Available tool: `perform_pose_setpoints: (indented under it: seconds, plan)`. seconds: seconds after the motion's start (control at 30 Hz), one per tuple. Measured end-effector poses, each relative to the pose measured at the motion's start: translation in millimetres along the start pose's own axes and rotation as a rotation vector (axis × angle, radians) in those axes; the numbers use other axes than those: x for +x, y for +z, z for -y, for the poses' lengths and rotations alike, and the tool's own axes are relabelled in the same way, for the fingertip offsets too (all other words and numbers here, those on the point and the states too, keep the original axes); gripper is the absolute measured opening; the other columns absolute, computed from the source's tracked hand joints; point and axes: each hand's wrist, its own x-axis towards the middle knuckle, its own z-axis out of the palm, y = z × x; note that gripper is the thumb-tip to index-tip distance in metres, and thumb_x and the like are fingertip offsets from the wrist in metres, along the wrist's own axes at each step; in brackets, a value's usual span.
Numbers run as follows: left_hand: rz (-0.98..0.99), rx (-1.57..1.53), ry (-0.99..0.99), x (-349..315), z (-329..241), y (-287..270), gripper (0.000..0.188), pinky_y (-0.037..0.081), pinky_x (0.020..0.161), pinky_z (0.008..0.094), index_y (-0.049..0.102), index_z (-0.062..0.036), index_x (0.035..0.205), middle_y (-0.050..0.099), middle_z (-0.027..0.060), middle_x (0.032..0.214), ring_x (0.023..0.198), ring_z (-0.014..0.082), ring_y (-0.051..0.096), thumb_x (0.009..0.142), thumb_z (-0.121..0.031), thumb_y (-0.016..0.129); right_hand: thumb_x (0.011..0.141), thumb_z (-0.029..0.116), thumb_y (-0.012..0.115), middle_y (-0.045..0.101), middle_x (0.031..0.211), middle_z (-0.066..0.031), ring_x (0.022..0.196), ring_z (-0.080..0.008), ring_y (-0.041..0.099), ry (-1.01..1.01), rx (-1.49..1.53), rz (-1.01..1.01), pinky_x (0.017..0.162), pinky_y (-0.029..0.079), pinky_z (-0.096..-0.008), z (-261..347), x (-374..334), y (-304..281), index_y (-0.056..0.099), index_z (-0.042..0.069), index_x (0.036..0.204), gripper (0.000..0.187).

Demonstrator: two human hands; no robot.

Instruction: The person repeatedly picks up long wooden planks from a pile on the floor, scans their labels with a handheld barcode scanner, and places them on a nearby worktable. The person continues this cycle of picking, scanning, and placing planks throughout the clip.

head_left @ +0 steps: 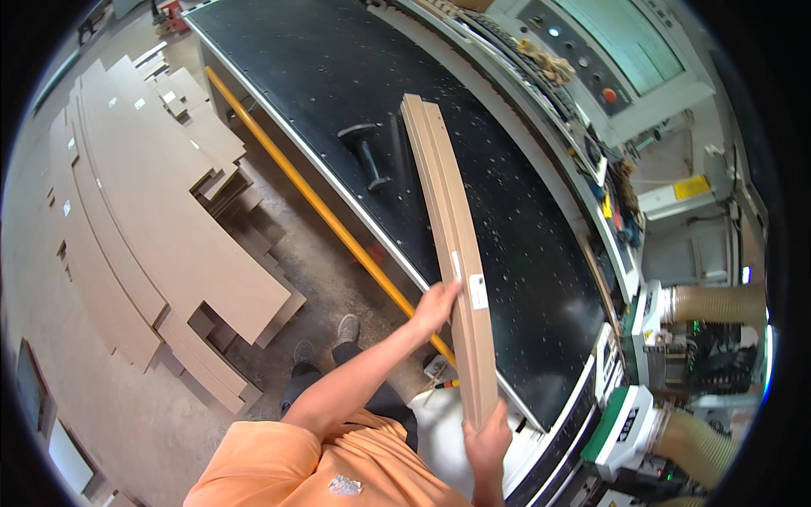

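Observation:
Long, narrow beige board strips, at least two laid together, slant across the black tabletop and past its near edge. My left hand is closed around the left side of the strips near their middle, beside a white label. At the near end, my right hand grips the strips from the right, its fingers partly hidden. A dark tool with flared ends lies on the tabletop, left of the strips.
Stacks of large beige panels lie on the floor to the left. A yellow bar runs along the table's left side. At the right are a machine control panel, ribbed hoses and a ledge with tools.

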Motion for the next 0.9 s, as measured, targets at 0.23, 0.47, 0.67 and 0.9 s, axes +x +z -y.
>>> perform_pose_setpoints:
  seconds: [0.23, 0.47, 0.67, 0.9]
  plan:
    - [0.168, -0.079, 0.010, -66.9, -4.5, 25.8, 0.080, 0.042, 0.051, 0.0260, 0.067, 0.0016, 0.110, 0.064, 0.0043, 0.081, 0.066, 0.0095, 0.055, 0.088, -0.075, 0.060, 0.070, 0.014, 0.084, 0.063, 0.108, -0.0212, 0.093, -0.0445, 0.064, -0.056, -0.038, -0.242, 0.079, 0.052, -0.0527, -39.6, -100.3, 2.6, 0.049, 0.001, 0.129, 0.070]
    - [-0.188, -0.328, 0.596, -194.4, -27.6, -41.2, 0.086, 0.034, 0.037, 0.0218, 0.059, -0.0012, 0.119, 0.063, 0.0009, 0.083, 0.048, 0.0042, 0.047, 0.084, -0.079, 0.059, 0.080, 0.015, 0.079, 0.056, 0.131, -0.0294, 0.120, -0.0479, 0.056, -0.372, 0.052, -0.096, 0.101, 0.045, -0.0527, -64.6, -107.7, 13.1, 0.046, -0.003, 0.139, 0.070]
    - [-0.614, -0.317, 0.657, -387.4, -19.1, -194.4, 0.083, 0.028, 0.036, 0.0223, 0.063, -0.0041, 0.108, 0.060, -0.0005, 0.074, 0.042, 0.0046, 0.041, 0.085, -0.083, 0.049, 0.084, 0.013, 0.074, 0.062, 0.121, -0.0271, 0.111, -0.0459, 0.061, -1.002, 0.037, -0.101, 0.095, 0.050, -0.0511, 25.4, -128.1, 28.1, 0.051, -0.002, 0.134, 0.057]
    - [-1.190, -0.526, 0.893, -698.5, 62.6, -307.8, 0.071, 0.028, 0.037, 0.0258, 0.064, -0.0087, 0.110, 0.056, -0.0009, 0.071, 0.042, 0.0070, 0.035, 0.092, -0.076, 0.052, 0.085, 0.023, 0.079, 0.066, 0.110, -0.0208, 0.099, -0.0414, 0.066, -1.660, 0.141, 0.017, 0.082, 0.054, -0.0496, 201.6, -302.3, 79.9, 0.055, 0.000, 0.130, 0.056]
